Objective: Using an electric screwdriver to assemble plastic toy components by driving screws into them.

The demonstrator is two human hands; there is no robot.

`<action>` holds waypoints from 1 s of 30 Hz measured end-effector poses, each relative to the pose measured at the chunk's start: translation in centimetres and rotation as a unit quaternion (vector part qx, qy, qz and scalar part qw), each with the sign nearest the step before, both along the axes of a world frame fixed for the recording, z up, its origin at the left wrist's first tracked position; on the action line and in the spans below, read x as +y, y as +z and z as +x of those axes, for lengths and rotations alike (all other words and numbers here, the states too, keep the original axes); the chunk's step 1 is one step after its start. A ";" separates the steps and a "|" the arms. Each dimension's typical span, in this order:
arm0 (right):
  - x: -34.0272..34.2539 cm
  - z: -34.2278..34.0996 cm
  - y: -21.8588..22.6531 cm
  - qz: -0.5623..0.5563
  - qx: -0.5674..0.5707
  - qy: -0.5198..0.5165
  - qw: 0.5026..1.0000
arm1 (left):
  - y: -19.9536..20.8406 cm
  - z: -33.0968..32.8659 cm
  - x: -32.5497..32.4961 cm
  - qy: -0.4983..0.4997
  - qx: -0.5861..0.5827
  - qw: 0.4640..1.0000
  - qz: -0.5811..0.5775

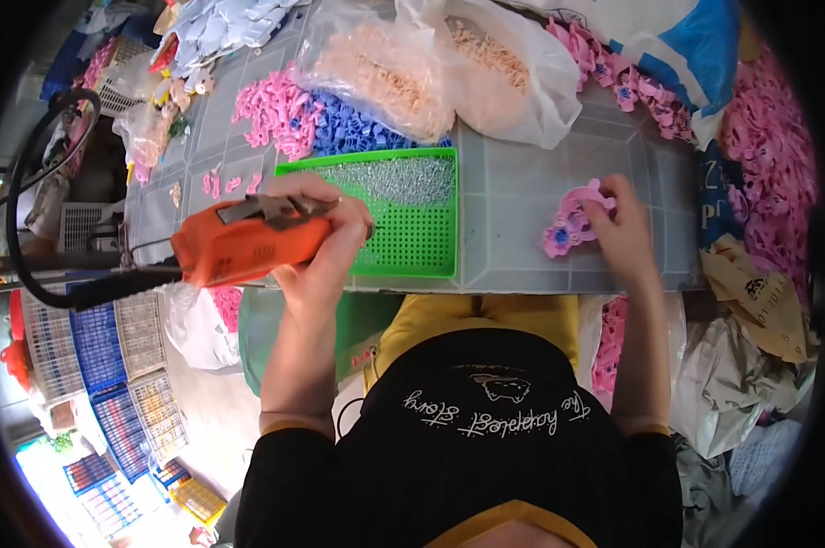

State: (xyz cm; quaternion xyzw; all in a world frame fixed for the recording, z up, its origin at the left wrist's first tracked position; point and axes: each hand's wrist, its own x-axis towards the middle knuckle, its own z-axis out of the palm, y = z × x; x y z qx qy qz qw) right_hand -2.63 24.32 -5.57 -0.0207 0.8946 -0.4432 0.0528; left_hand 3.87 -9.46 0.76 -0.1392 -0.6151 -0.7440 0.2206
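Note:
My left hand (328, 224) is wrapped round an orange electric screwdriver (252, 251), with a black cord running from its back end. The tool is held over the left part of a green perforated tray (412, 245); its tip is mostly hidden by my fingers. A heap of small silvery screws (385, 178) lies at the far side of that tray. To the right, my right hand (624, 233) grips a pink plastic toy part (574, 217) by its right edge, at the grey tabletop. A small blue piece (559, 237) sits on the pink part's near end.
Behind the tray are piles of pink parts (271, 114) and blue parts (357, 125), and clear bags of peach pieces (376, 78). Assembled pink parts (627, 80) line the far right. A large pink heap (768, 164) lies beyond. Stacked crates (97, 342) stand at left.

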 end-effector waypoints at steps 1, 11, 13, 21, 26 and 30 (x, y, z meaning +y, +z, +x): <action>-1.6 0.5 0.2 -0.026 0.032 0.012 0.999 | -0.5 0.0 -0.3 0.002 -0.006 1.000 0.002; -9.9 0.6 -1.0 -0.120 0.009 0.080 0.990 | -1.9 0.6 -0.8 0.078 -0.059 0.995 0.000; -10.3 0.5 -1.2 -0.122 0.006 0.085 0.989 | -1.9 0.6 -1.0 0.092 -0.074 0.993 -0.009; -10.3 0.4 -1.8 -0.111 0.031 0.067 0.991 | -1.6 0.4 -0.6 0.095 -0.065 0.992 -0.055; -10.0 0.6 -1.9 -0.107 0.034 0.057 0.992 | -0.3 0.5 0.1 0.102 -0.035 0.992 -0.057; -10.2 0.7 -2.1 -0.086 0.051 0.033 0.994 | 1.2 0.0 1.9 0.004 0.029 1.000 0.007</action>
